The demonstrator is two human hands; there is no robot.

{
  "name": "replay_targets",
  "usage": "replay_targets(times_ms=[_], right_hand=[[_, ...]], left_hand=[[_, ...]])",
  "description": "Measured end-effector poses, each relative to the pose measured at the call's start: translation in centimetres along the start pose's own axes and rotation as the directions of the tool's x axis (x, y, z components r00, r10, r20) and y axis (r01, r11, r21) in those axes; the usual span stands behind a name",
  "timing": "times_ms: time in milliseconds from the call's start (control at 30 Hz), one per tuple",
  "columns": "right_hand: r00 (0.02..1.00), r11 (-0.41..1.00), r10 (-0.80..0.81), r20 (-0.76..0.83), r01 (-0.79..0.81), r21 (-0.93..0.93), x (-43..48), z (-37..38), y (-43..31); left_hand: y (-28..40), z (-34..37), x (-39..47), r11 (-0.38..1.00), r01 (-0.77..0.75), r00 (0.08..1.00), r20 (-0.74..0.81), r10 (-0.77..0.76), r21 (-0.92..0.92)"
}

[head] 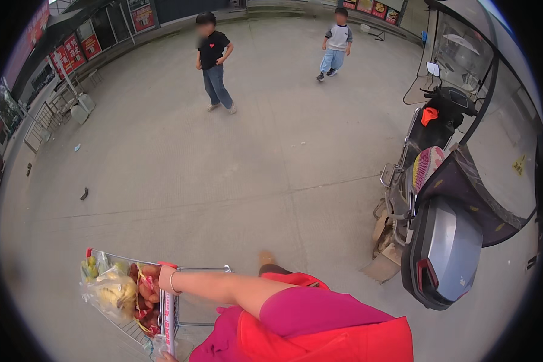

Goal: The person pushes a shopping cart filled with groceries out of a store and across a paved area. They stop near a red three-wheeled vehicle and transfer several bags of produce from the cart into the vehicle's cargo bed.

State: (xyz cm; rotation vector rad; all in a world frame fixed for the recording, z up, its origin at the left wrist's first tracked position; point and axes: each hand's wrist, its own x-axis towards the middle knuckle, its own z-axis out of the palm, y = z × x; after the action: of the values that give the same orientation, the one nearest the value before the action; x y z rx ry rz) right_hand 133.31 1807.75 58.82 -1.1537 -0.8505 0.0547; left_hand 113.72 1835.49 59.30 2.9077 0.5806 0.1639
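My right hand (166,279), with a bracelet at its wrist, is closed on the far end of a shopping cart's push handle (169,316). At the lower picture edge, only part of my left hand (165,357) shows, around the handle's near end. Within the wire cart (131,332) lies a clear plastic bag (115,292) of pale yellow produce, its kind unclear. Beside it, next to the handle, are red net bags of reddish-brown tubers (149,289), perhaps sweet potatoes. Some yellow-green produce (90,267) sits in the cart's far corner.
An electric scooter (448,253) with a rear box and canopy stands at right. Two people, one in a black shirt (212,52) and one in blue trousers (334,59), are ahead on the concrete (253,181). Metal railings (40,124) and shopfronts line the far left.
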Motion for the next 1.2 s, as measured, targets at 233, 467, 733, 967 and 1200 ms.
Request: replay_targets(times_ms=[233, 467, 733, 967, 1200], right_hand=[[0.997, 0.997, 0.082, 0.014, -0.081, -0.004, 3.6, -10.8, -5.0], [0.997, 0.945, -0.048, 0.063, 0.025, 0.328, 5.5, -18.8, -5.8], [0.996, 0.987, 0.083, 0.036, -0.077, -0.139, 5.4, -29.7, -11.2], [0.750, 0.005, 0.637, -0.179, -0.236, -0.972, 3.9, -34.9, -16.7], [0.653, -0.180, 0.713, -0.254, -0.179, -0.967, 2.3, -39.4, -23.2]], left_hand=[[7.8, -0.4, 4.2, 0.998, 0.058, 0.998, 0.002, -0.058, 0.031], [17.5, 0.8, 7.9, 0.997, 0.052, 0.994, 0.088, -0.057, 0.055], [26.6, 2.5, 11.1, 0.995, -0.084, 0.990, 0.121, 0.077, 0.053], [33.7, 1.5, 11.3, 0.992, -0.122, 0.986, 0.120, 0.119, 0.017], [40.5, 2.1, 11.4, 0.963, -0.204, 0.973, 0.071, 0.220, -0.176]])
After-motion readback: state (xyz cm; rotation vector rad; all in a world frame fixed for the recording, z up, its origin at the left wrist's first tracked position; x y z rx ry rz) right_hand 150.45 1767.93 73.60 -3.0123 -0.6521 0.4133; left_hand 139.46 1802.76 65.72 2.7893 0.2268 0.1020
